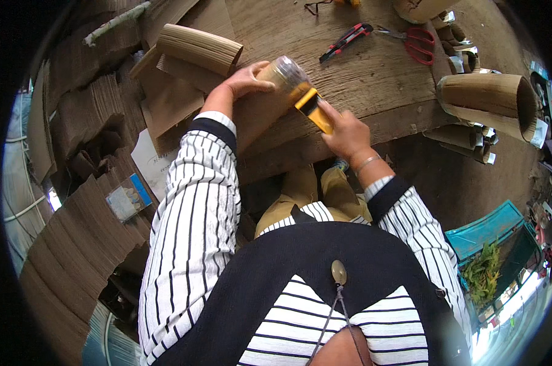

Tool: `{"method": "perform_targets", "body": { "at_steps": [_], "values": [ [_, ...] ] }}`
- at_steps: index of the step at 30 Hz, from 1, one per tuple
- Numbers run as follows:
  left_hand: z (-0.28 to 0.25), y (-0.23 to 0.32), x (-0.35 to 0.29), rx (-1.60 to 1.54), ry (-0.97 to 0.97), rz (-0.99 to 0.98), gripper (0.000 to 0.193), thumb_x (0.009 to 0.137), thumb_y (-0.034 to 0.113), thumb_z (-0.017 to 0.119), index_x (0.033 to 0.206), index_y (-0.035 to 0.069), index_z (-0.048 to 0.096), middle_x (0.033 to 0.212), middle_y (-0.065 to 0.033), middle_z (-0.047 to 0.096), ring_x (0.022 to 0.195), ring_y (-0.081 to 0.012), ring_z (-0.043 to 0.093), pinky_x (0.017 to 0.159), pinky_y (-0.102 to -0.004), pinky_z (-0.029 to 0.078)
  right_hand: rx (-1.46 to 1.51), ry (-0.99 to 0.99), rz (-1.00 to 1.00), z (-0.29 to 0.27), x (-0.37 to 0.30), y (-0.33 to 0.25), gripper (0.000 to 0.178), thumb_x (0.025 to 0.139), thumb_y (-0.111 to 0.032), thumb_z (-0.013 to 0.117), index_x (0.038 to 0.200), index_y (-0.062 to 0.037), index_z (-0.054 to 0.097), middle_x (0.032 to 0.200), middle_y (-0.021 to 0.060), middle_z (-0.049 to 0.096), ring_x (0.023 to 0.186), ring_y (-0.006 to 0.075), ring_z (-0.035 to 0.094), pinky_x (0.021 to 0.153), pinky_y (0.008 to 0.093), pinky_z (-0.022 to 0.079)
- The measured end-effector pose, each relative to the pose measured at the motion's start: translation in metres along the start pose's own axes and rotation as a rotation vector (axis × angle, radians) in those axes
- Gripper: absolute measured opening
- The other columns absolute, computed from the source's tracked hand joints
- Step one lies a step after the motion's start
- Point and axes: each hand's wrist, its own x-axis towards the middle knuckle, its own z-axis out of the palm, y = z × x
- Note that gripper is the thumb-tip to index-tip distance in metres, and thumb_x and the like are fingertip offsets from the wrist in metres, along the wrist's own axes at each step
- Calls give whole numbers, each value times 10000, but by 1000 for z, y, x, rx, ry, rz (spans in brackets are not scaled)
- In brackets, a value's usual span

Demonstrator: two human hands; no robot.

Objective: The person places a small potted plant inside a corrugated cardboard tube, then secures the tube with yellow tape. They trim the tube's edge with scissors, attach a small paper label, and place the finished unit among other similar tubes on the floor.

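My right hand (348, 135) grips a yellow tape dispenser (315, 111), held tilted above the wooden table. At its upper end sits a wide roll of clear tape (286, 71). My left hand (249, 79) is closed around the left side of that roll, with the fingers partly hidden. Just beyond my left hand lies a curved piece of brown corrugated cardboard (196, 47), resting on flatter brown sheets (173, 111). Farther off on the table are a red and black utility knife (346, 42) and scissors with red handles (417, 46).
Stacks of brown corrugated sheets (74, 250) fill the left side. A rolled brown tube (486, 105) sticks out past the table's right edge, above several more tubes. A blue-green crate (489, 229) with green leaves stands at the lower right. The wooden table (373, 82) has a worn surface.
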Motion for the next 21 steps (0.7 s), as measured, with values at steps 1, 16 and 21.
{"method": "perform_targets", "body": {
  "at_steps": [1,16,21],
  "values": [
    [-11,-7,2,32,97,30,988,630,268,858,1444,59,339,1332,-141,527,1203,-251,517,1034,-341,393,1,2,-8,0,10,-8,681,706,-266,725,1331,-370,473,869,104,595,788,324,638,676,434,533],
    [14,10,-13,759,549,76,1135,503,524,823,1453,220,281,1406,-95,424,1291,-296,430,1055,-401,390,33,70,-103,-46,-5,-39,733,663,-256,737,1340,-359,475,824,95,563,706,302,628,616,418,534],
    [-7,8,-3,644,436,111,1166,486,494,847,1461,200,277,1428,-122,413,1312,-311,411,1074,-380,372,-38,40,-44,-40,-24,-27,746,652,-275,761,1339,-350,480,802,87,551,673,314,626,594,419,533]
  ]
}}
